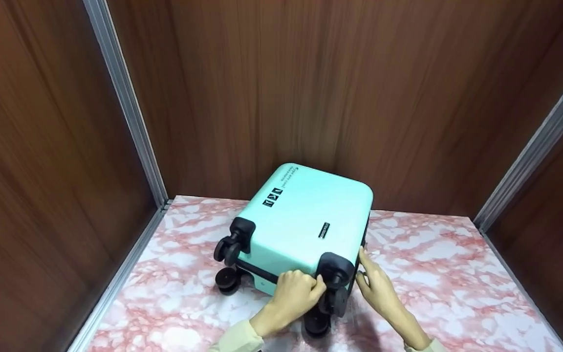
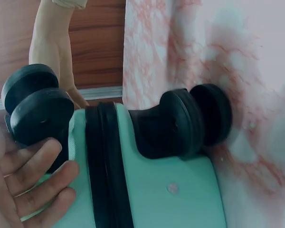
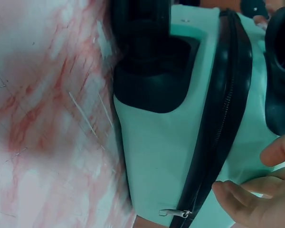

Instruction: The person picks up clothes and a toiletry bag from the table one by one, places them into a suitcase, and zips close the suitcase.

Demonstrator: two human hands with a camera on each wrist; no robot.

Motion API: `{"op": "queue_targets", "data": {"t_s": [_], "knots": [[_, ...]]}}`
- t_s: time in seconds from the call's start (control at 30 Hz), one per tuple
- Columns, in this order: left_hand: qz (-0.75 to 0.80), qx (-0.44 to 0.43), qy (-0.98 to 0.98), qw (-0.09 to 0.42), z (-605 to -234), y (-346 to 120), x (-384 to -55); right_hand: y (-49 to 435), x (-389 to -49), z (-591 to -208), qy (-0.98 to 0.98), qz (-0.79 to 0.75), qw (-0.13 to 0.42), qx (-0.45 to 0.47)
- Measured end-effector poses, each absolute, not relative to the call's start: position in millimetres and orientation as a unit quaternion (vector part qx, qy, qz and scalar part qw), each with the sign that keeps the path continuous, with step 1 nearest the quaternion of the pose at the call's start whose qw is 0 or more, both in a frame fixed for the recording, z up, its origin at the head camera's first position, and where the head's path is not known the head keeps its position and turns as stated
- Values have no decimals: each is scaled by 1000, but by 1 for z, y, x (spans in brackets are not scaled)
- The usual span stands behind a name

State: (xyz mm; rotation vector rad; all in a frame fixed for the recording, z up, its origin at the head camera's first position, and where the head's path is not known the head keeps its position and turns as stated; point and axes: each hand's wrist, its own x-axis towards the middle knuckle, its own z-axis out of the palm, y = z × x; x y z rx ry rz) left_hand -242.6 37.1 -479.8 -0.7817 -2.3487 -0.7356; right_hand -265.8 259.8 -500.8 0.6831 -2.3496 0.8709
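Observation:
A mint green hard-shell suitcase [image 1: 311, 210] lies flat, its black double wheels [image 1: 232, 249] toward me. At the near end my left hand [image 1: 295, 292] rests against the shell beside the right-hand upper wheel. Its fingers [image 2: 42, 185] are loosely bent near the black seam in the left wrist view. My right hand [image 1: 378, 286] is at the suitcase's right side, fingertips touching the upper shell by the zipper [image 3: 224, 114]. A metal zipper pull [image 3: 175, 213] hangs on that side, apart from the right fingers [image 3: 232, 197].
The suitcase sits on a pink and white marble-patterned surface [image 1: 438, 264]. Brown wood-grain panels [image 1: 311, 88] stand behind and on both sides, joined by grey metal strips [image 1: 125, 93]. A lower wheel [image 1: 227, 280] touches the surface at the left.

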Motion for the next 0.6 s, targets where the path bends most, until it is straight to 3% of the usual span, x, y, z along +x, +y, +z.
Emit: {"op": "queue_targets", "data": {"t_s": [0.33,0.6], "knots": [[-297,-351,-855,241,-482,48,-243,266,-274,-501,-866,317,278,269],[-281,-336,-860,261,-484,61,-244,286,-288,-501,-865,401,217,208]]}}
